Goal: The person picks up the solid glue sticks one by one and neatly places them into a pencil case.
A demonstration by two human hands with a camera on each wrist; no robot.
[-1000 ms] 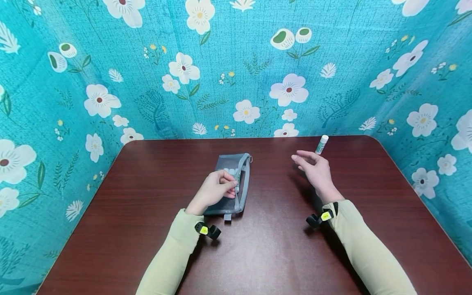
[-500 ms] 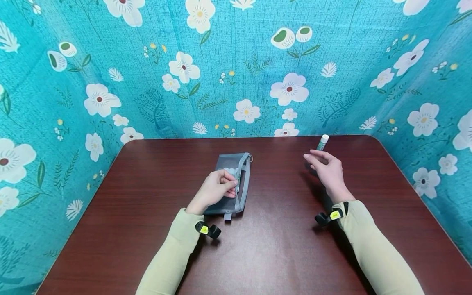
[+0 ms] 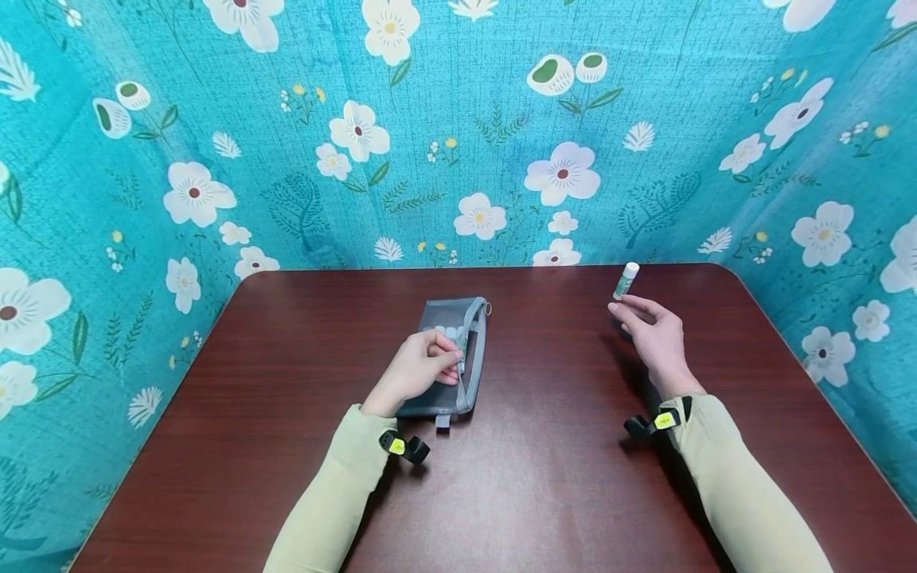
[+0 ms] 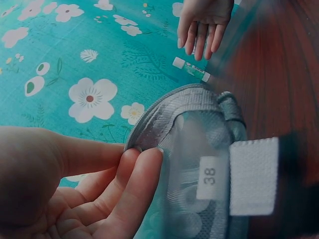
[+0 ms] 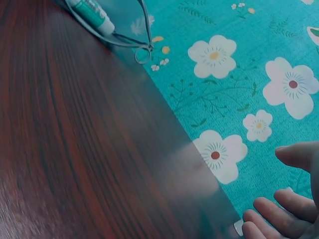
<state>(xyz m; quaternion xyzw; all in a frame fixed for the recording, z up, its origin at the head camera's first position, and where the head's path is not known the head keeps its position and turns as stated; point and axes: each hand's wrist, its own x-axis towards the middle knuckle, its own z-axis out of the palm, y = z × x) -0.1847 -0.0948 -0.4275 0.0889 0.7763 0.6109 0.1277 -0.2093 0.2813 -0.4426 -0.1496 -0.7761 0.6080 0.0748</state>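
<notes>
A grey mesh zip pouch [image 3: 450, 310] lies on the table with its zip side gaping. My left hand [image 3: 423, 366] pinches the pouch's zipped edge between thumb and fingers, as the left wrist view also shows. Through the mesh several pale, tube-like things show, and in the right wrist view a green-and-white stick [image 5: 93, 16] sits inside the opening. Towards the back right stands a glue stick [image 3: 626, 280] with a white cap and green label. My right hand [image 3: 655, 338] is just in front of it, thumb and forefinger apart, fingertips right at its lower end.
The dark red-brown wooden table [image 3: 544, 477] ends at a teal flowered cloth [image 3: 458, 119] hanging behind and along both sides. A metal ring [image 5: 143, 55] hangs from the pouch's zip end. A white tag marked 38 [image 4: 209, 177] shows on the pouch.
My right hand has moved to the right, from left of the glue stick to just in front of it. My left hand and the pouch have stayed in place.
</notes>
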